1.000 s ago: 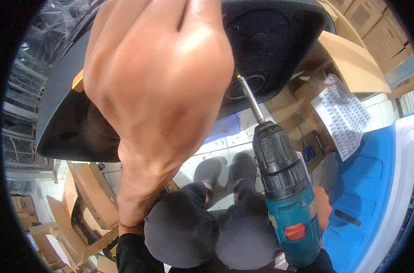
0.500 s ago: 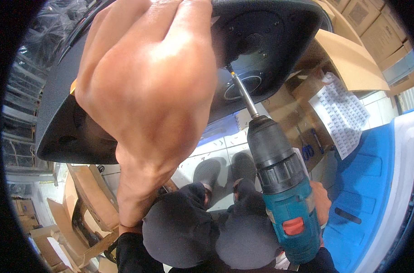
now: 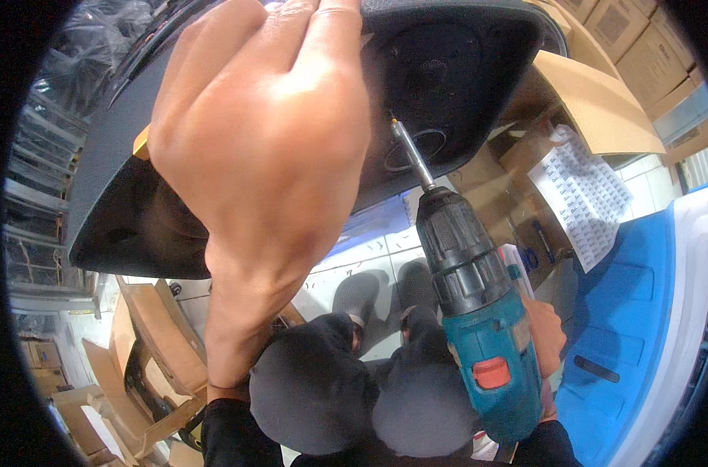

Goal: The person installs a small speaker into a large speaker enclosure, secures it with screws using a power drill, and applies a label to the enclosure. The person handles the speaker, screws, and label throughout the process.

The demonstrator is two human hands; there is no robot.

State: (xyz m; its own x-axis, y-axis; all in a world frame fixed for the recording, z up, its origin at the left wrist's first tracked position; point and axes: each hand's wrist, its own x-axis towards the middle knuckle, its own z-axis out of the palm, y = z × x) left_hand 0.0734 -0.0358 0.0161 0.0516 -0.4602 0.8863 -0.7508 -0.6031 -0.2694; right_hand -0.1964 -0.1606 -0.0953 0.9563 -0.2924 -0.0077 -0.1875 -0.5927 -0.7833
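My left hand (image 3: 264, 148) reaches across a black textured housing (image 3: 128, 194), which looks like a loudspeaker cabinet. Its fingers curl over the housing's upper edge and grip it; the fingertips are hidden. A small yellow piece (image 3: 141, 142) shows beside this hand. In my right hand (image 3: 544, 335) is a teal and black cordless drill (image 3: 478, 311) with a red button, pointing up and away. Its slim metal bit holder (image 3: 413, 156) ends at the housing's dark underside, near a round ring (image 3: 414, 151). Whether the tip touches a screw is too dark to tell.
An open cardboard box (image 3: 595, 109) and a printed white sheet (image 3: 579, 194) lie at the right, beyond a blue plastic tray (image 3: 626, 311). Torn cardboard (image 3: 159, 335) lies at lower left, plastic wrap (image 3: 89, 47) at upper left. My feet stand on a tiled floor (image 3: 323, 280).
The light that shone on the housing's underside around the bit is gone. The drill has shifted slightly left and up, and the housing has tilted a little with my left hand.
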